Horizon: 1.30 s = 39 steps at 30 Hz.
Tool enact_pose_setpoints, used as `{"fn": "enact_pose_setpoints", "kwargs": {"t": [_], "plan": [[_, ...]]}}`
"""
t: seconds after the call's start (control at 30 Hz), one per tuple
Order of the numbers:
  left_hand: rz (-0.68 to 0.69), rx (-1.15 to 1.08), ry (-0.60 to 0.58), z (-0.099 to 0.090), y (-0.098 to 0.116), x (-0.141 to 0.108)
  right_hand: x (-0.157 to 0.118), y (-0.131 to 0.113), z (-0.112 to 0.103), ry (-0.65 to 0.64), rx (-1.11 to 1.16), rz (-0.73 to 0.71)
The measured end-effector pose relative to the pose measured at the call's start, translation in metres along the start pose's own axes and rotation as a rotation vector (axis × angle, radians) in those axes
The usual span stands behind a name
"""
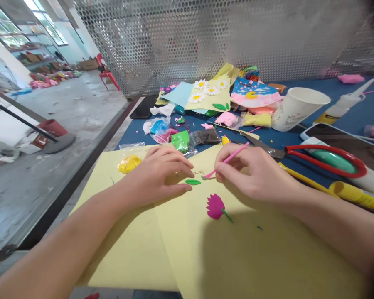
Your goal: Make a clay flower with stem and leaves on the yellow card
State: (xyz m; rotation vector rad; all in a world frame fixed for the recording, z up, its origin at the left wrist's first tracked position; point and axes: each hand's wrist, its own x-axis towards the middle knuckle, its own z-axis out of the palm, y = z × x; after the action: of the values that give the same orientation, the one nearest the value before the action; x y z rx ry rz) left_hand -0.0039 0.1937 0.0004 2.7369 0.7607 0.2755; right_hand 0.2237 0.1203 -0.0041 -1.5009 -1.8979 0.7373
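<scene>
My right hand (255,168) grips a thin pink modelling tool (232,157) like a pen, its tip down by a small bit of green at the paper. My left hand (158,172) lies on the yellow paper (134,249), thumb and fingers apart, holding nothing. Close to its fingertips is a flat green clay leaf (193,182). Nearer to me sits a magenta clay flower (215,206) with a green stem (227,216). Tiny brownish crumbs lie between the hands. Beside my left wrist rests a bag of yellow clay (129,164).
Red-handled scissors (327,160), a paper cup (301,108), a glue bottle (339,106) and a phone (345,139) crowd the right. Behind my hands are clay packets, including green (180,141), and a daisy card (208,93). A perforated metal panel (205,41) rises behind.
</scene>
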Motion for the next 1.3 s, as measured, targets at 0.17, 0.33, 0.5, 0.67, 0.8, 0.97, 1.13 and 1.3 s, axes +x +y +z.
{"fn": "enact_pose_setpoints", "kwargs": {"t": [0.17,0.33,0.5,0.67,0.8,0.97,1.13,1.3], "plan": [[0.015,0.007,0.008,0.0007,-0.0010,-0.0003,0.0001,0.0032,-0.0006,0.052,0.210,0.023],[0.015,0.011,0.001,-0.0004,-0.0005,-0.0006,0.0009,0.0038,0.0018,-0.023,0.247,0.010],[0.011,0.007,-0.016,-0.0033,0.0019,-0.0006,0.0003,0.0026,0.0034,-0.079,0.046,-0.038],[0.011,-0.001,-0.028,-0.0039,0.0026,0.0000,0.0002,-0.0019,0.0001,-0.102,0.036,-0.056],[0.008,-0.002,-0.033,-0.0034,0.0028,-0.0002,0.0009,-0.0025,-0.0008,-0.106,0.042,-0.049],[0.016,-0.014,-0.031,-0.0035,0.0034,-0.0004,0.0018,-0.0010,-0.0004,-0.127,0.008,-0.046],[0.019,-0.005,-0.027,-0.0034,0.0035,-0.0007,0.0026,0.0016,0.0006,-0.132,0.050,-0.046],[0.033,0.008,-0.024,-0.0024,0.0006,-0.0006,0.0036,0.0035,0.0019,-0.133,0.095,-0.045]]}}
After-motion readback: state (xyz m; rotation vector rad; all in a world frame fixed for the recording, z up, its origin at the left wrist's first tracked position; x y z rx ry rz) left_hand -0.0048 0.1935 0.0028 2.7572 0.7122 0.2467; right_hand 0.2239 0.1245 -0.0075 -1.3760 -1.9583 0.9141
